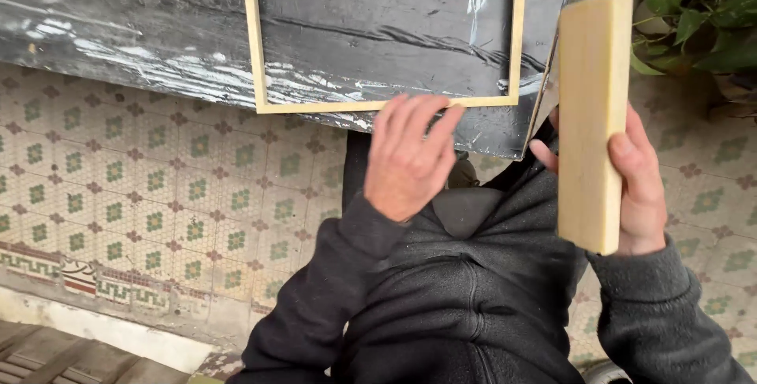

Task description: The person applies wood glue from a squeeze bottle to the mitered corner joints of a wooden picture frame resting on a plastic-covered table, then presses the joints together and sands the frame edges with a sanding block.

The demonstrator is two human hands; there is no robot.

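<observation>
Wood is what both hands are busy with here. The right hand is closed around a wooden block, thumb on the front edge and fingers behind it. The block stands almost upright in the air, just past the right corner of the black board. The left hand is open, with its fingers spread. Its fingertips touch the bottom bar of a thin wooden frame that lies flat on the black board, near the board's front edge.

Here is what could go wrong, I think. The frame is thin and light, so a hard push from the open hand could slide it off the edge or bend a bar. The block is held by one hand only, near its lower half, so it could tip or slip and drop onto the tiled floor. If the block swings down too fast, it could pinch the fingers resting on the frame.

The block is pale yellow, flat and long, with smooth faces and square corners. The frame is the same pale wood, made of skinny straight bars. The board is dark and scratched, with white smears across it. The floor has small green and brown flower shapes. The sleeves are dark grey and fuzzy. Green leaves show at the top right
</observation>
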